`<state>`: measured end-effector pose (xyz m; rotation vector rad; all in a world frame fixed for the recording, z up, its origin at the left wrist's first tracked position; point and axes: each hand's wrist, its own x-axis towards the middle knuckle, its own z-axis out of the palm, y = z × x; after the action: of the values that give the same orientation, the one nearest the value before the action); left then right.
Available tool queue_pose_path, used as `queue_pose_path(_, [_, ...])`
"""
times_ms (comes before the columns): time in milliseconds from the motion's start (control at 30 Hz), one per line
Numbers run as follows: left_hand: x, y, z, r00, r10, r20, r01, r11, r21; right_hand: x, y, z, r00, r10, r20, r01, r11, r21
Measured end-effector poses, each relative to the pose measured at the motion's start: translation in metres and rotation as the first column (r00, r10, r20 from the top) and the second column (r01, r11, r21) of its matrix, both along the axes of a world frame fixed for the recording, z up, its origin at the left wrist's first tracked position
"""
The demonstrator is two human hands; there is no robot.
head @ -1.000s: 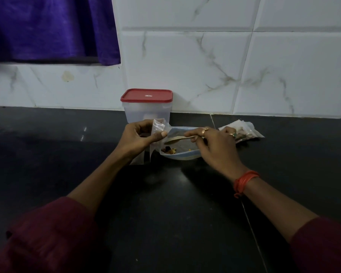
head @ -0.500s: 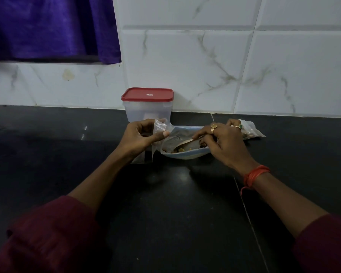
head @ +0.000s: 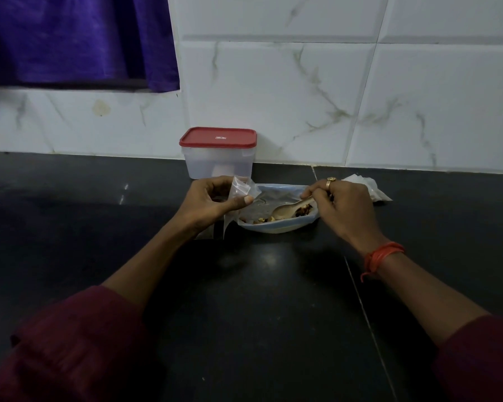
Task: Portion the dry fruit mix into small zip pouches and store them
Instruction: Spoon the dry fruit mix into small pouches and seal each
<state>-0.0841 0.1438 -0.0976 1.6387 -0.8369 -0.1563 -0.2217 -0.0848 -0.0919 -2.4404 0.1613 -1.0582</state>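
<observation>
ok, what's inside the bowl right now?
A spoon, held by the right hand, and a few pieces of dry fruit mix near the front wall. The left end of the bowl is covered by the zip pouch in the left hand, its right end by the right hand.

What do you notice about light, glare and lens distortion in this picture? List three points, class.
Head view: dim, so the black counter loses detail; faint glare spots lie on it left of the left hand holding the pouch and in front of the bowl. Head view: the wide lens slants the tile joints and stretches the sleeves; the spoon in the right hand looks fairly sharp.
</observation>
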Motion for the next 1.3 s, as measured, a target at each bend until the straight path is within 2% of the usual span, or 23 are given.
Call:
queue_pose_path(300, [0.0,0.0,-0.001,1.0,-0.006,-0.007,0.006,1.0,-0.005,0.003,0.02,0.004,0.985,0.057,-0.163,-0.028,0.983,0.18])
queue_pose_path(467, [0.0,-0.001,-0.001,1.0,-0.001,0.004,0.001,1.0,0.0,0.005,0.025,0.003,0.96,0.129,-0.249,-0.038,0.94,0.34])
queue_pose_path(700, [0.0,-0.001,0.0,1.0,-0.004,0.0,0.004,1.0,-0.004,0.005,0.029,0.005,0.944,0.19,-0.27,0.022,0.781,0.625])
queue_pose_path(900, [-0.001,-0.001,0.0,1.0,-0.012,-0.001,0.012,1.0,-0.009,0.004,0.033,0.008,0.912,0.271,-0.309,0.016,0.727,0.686])
queue_pose_path(1167, [0.0,0.001,0.0,1.0,-0.011,-0.007,0.011,0.999,-0.033,0.003,0.035,0.01,0.933,0.264,-0.246,0.078,0.518,0.852])
queue_pose_path(1300, [0.001,0.001,0.0,1.0,0.02,-0.012,-0.02,0.998,-0.056,0.002,0.03,0.011,0.945,0.249,-0.214,0.072,0.479,0.875])
